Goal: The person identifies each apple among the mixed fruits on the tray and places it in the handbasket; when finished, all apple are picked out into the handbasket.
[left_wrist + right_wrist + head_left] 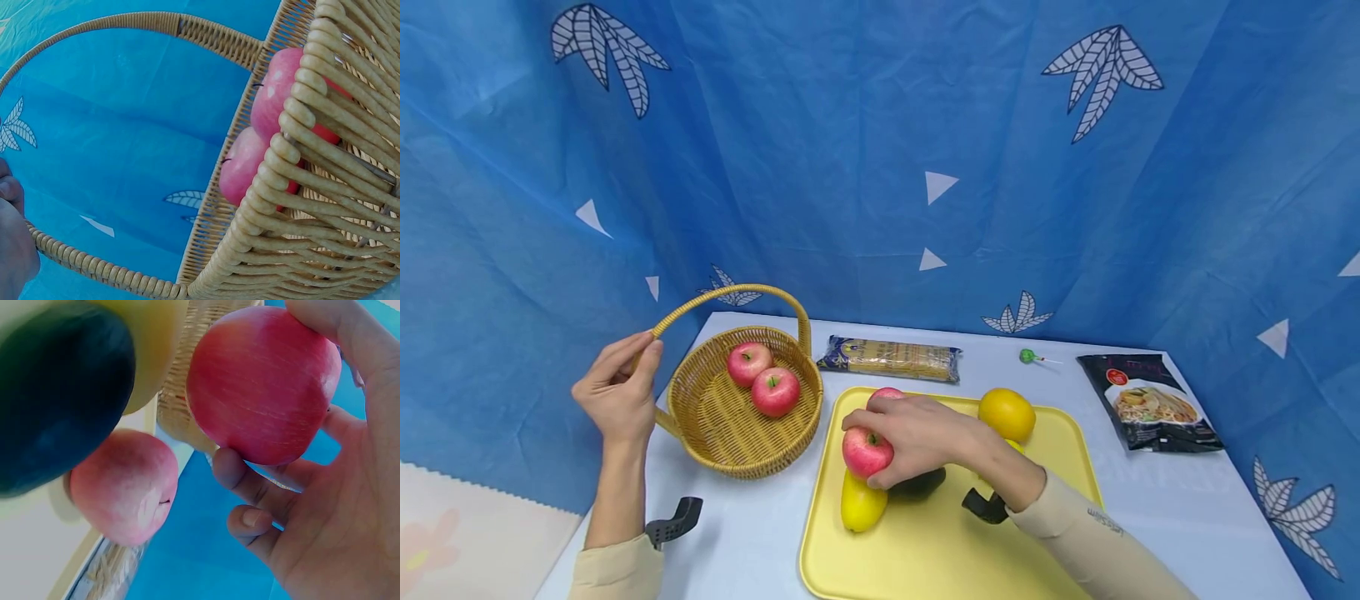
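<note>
My left hand (pixel 622 387) pinches the handle (pixel 730 292) of a round wicker basket (pixel 808 425), at the left of the head view. Two red apples (pixel 749 364) (pixel 776 392) lie inside it. Over the left part of a yellow tray (pixel 925 550), my right hand (pixel 925 433) grips a red apple (pixel 867 452) between thumb and fingers; the right wrist view shows this apple (pixel 262 384) too. Another apple (pixel 125 487) lies on the tray, partly behind that hand in the head view. A yellow fruit (pixel 862 503) and a dark green one (pixel 917 486) are close by.
An orange-yellow fruit (pixel 1006 414) sits at the tray's back right, with another yellow one partly hidden by my right wrist. Behind the tray lies a packet of noodles (pixel 891 358). Farther right are a green lollipop (pixel 1027 356) and a black food bag (pixel 1150 402).
</note>
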{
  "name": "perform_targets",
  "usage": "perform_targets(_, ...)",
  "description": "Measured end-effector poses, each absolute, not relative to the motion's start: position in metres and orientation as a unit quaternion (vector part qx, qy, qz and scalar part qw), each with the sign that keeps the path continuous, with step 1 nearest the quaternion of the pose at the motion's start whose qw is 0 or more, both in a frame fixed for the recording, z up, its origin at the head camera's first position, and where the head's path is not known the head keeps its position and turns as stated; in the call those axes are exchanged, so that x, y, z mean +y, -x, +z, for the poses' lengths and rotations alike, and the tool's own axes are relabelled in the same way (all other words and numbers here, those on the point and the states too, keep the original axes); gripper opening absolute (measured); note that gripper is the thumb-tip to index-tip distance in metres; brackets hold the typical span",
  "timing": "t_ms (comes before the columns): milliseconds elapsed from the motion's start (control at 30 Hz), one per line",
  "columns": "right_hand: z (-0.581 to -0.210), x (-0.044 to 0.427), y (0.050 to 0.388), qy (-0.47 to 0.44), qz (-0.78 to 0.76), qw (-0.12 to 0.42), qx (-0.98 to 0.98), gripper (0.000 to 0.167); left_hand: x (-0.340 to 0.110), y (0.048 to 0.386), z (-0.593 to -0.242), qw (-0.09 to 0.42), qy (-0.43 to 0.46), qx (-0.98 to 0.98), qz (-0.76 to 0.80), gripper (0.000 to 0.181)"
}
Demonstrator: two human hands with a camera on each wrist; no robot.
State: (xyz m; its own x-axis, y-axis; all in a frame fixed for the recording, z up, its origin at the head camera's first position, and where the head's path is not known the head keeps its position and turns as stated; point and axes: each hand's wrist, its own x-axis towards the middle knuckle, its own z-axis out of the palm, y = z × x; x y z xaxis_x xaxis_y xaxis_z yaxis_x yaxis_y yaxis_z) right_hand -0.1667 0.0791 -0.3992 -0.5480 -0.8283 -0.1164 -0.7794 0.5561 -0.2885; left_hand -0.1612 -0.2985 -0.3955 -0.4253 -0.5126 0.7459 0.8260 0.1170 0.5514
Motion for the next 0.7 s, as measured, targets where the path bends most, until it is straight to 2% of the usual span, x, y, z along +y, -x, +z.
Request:
perform_targets(367, -0.396, 0.051, 0.168, 0.482, -0.118, 0.11, 0.861, 0.063, -0.302, 0.162, -0.399, 0.516, 0.14, -0.551, -0.641, 0.018)
perform_targets(700, -0.395, 0.026, 0.17, 0.489, -0.132, 0.116, 0.854, 0.068, -0.301, 0.162, -0.398, 0.517, 0.129, -0.565, -0.631, 0.017)
